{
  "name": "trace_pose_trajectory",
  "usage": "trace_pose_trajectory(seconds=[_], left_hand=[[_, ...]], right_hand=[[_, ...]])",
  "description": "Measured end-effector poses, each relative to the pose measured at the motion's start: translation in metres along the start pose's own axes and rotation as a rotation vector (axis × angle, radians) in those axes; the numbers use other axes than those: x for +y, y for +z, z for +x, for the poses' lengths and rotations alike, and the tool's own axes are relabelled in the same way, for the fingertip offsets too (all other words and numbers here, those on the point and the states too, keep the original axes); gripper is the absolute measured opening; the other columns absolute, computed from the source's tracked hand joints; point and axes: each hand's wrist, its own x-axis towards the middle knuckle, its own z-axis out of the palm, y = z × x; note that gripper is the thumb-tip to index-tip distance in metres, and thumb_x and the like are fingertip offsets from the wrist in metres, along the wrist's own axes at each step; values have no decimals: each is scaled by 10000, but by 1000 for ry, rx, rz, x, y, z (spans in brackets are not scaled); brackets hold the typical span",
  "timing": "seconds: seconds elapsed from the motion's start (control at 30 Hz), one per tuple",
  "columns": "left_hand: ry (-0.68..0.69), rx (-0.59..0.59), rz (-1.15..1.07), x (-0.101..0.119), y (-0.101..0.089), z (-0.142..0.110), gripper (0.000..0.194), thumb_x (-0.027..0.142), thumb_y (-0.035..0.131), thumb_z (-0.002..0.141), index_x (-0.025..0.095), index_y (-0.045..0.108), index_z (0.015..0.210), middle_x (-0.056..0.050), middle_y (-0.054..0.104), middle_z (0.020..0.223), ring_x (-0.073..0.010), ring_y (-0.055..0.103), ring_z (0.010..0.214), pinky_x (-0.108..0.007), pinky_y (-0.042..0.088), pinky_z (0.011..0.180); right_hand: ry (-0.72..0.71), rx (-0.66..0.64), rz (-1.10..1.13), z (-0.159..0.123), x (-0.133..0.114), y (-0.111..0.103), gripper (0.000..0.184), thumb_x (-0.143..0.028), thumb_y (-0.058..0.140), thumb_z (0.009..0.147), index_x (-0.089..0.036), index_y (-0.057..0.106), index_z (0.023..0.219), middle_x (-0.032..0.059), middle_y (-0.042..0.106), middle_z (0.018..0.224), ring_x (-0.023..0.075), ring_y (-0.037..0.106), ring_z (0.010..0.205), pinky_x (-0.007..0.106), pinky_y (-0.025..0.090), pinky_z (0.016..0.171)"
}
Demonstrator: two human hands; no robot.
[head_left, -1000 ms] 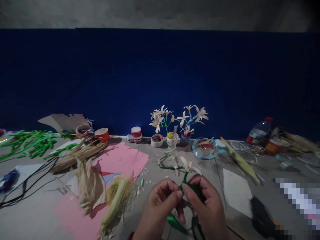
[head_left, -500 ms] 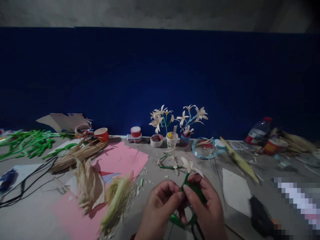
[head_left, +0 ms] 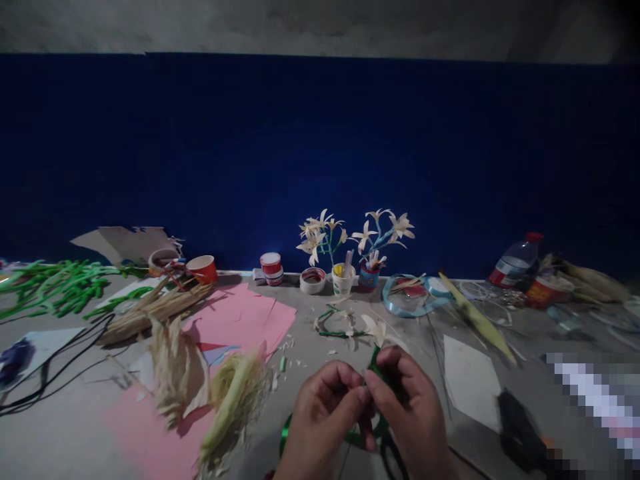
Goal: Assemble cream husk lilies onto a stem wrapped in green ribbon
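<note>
Over the grey tabletop (head_left: 305, 323), near its front edge, the two hands met around one white flower (head_left: 375, 330) on a green stem (head_left: 374, 358). The left hand (head_left: 324, 420) had its grip pinched, thumb against finger, at the stem's lower end, though the fingertips hid the exact contact. The right hand (head_left: 413, 413) kept its grip closed on the stem just beneath the petals, beside gathered green. The flower had stayed almost where it was a half second earlier, but less of the stem showed above the fingers. A glossy piece of green ribbon (head_left: 285, 433) had appeared outside the left wrist, where none showed before. Just beyond the petals, the green-and-white ring (head_left: 334, 333) lay unchanged, and the white cup (head_left: 343, 287) stood in its earlier place farther back.
</note>
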Motion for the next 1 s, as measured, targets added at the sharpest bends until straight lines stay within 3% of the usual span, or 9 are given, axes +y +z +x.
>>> trace_pose_trajectory(seconds=[0.2,0.4,0.63,0.87,1.0], left_hand=[[-15,18,-17,4,5,-2,278,319,779,686,143,563,680,32,550,556,-77,486,471,-171,457,376],[-4,31,-20,1,5,-3,273,320,771,698,141,565,697,31,549,575,-80,493,491,-176,475,389],[19,61,23,1,5,-4,252,315,757,717,139,576,717,31,548,623,-77,508,497,-179,476,407],[20,25,28,3,3,-4,259,326,751,723,144,567,719,32,534,610,-87,513,506,-194,485,420],[19,20,29,4,3,-4,259,324,749,726,142,564,715,30,543,612,-89,522,502,-204,498,427]], right_hand=[[54,-17,124,-1,-3,2,208,-376,707,717,-229,561,709,-40,512,593,136,492,500,246,436,469],[80,13,196,-4,2,2,244,-375,739,709,-223,557,768,-37,533,647,113,491,480,214,416,408],[153,-98,378,-8,11,4,243,-370,700,777,-216,517,739,-67,451,633,79,439,458,155,393,319],[177,-107,421,-9,7,6,253,-370,698,778,-218,501,733,-81,443,616,63,424,419,141,391,302],[148,-74,335,-9,8,6,214,-374,679,791,-228,523,809,-73,473,639,71,448,415,145,389,306]])
